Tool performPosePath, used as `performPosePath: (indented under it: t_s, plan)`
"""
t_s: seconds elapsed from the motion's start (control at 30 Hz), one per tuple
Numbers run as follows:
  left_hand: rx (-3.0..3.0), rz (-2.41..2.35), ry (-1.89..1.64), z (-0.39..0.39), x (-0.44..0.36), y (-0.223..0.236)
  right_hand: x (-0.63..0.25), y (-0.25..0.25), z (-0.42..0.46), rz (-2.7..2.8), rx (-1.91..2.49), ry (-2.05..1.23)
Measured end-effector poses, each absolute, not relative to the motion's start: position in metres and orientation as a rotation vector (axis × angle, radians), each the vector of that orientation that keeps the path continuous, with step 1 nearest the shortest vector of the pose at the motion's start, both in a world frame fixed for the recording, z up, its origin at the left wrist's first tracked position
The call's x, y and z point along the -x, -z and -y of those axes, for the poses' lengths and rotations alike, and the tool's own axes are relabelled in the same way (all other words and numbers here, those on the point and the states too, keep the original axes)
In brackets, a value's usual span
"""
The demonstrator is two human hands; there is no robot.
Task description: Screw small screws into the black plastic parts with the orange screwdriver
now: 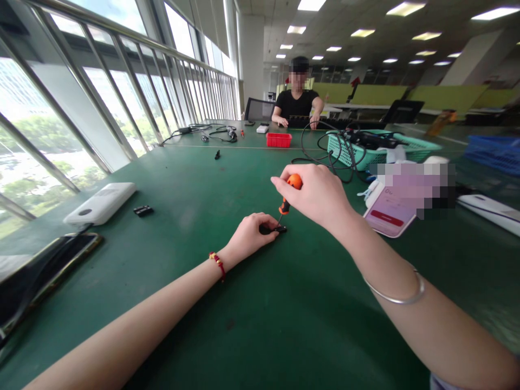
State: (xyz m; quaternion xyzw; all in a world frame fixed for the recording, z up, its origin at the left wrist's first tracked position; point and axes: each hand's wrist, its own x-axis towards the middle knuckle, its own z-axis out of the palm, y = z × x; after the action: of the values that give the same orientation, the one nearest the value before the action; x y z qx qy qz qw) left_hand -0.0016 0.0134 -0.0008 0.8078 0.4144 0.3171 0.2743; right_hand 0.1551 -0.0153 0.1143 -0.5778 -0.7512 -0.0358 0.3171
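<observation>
A green table [174, 260] fills the room's near part, with a metal railing [154, 70] and windows along its left side and lit ceiling panels over the far right. At the table's far side sits a person in a black top [298, 103], a red tray [278, 140] just in front. To the far right, a turquoise basket [353, 156] holds dark cables that spill over its rim; nearer, beside the right forearm, lies a pink-screened phone [390, 214]. A white power bank [101, 203] and a dark phone [49, 276] lie at the left, with a small black part [143, 210] to their right.

Mid-table, the left hand [252, 234] pinches a small black piece [280, 229] at the surface. The right hand [319, 189], fingers closed round the orange-and-black screwdriver [285, 205], holds it tilted, its tip down at the piece.
</observation>
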Motion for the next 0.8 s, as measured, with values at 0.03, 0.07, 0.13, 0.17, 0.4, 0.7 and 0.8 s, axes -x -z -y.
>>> performPosePath:
  t_s: [0.03, 0.07, 0.13, 0.17, 0.4, 0.7, 0.8]
  plan:
    - [-2.173, -1.113, -0.854, -0.014, 0.002, 0.001, -0.155, -0.114, 0.015, 1.973, 1.51, 0.074]
    - [-2.174, -1.113, -0.854, -0.014, 0.002, 0.001, -0.155, -0.114, 0.016, 1.973, 1.496, 0.049]
    - [-2.177, -1.113, -0.85, -0.014, 0.002, 0.002, -0.155, -0.114, 0.016, 1.991, 1.467, 0.007]
    - [-2.18, -1.113, -0.849, -0.014, 0.002, 0.002, -0.155, -0.114, 0.016, 1.998, 1.46, 0.002]
    - [-2.183, -1.105, -0.862, -0.016, 0.003, 0.003, -0.154, -0.11, 0.013, 1.963, 1.481, 0.077]
    - [-2.164, -1.084, -0.867, -0.016, 0.002, 0.003, -0.15, -0.107, 0.014, 2.0, 1.47, -0.065]
    - [-2.167, -1.09, -0.864, -0.016, 0.002, 0.003, -0.149, -0.104, 0.013, 1.978, 1.489, -0.068]
